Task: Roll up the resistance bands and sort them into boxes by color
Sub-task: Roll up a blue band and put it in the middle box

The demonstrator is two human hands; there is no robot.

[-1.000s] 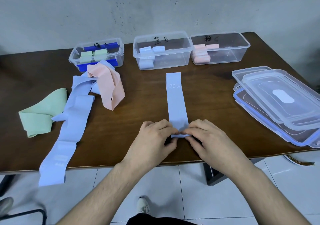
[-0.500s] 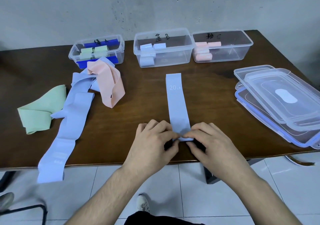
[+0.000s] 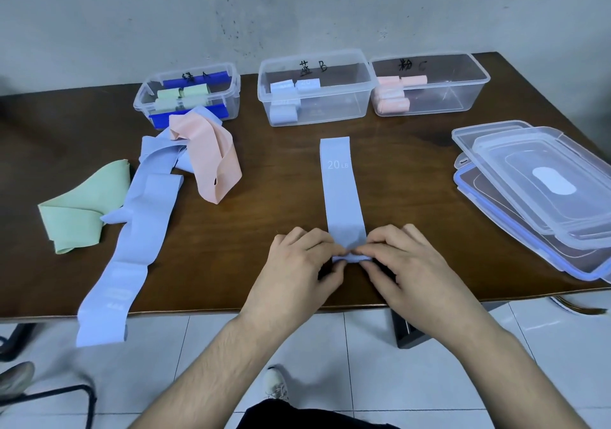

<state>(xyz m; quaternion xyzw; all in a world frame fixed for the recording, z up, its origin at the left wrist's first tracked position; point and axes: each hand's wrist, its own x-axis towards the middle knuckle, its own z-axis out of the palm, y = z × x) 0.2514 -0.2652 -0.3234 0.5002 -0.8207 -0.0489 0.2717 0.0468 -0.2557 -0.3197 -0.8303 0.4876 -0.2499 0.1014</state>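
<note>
Both hands pinched the near end of the blue band (image 3: 340, 194), which lay flat and straight on the table (image 3: 264, 170) before the middle box (image 3: 315, 88); the left hand (image 3: 297, 273) and right hand (image 3: 410, 273) curled their fingertips round its small rolled start near the table's front edge

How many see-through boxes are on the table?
3, in a row along the far edge: the left box with green rolls, the middle box with blue rolls, the right box with pink rolls. The stacked lids at right could hide more.
</note>
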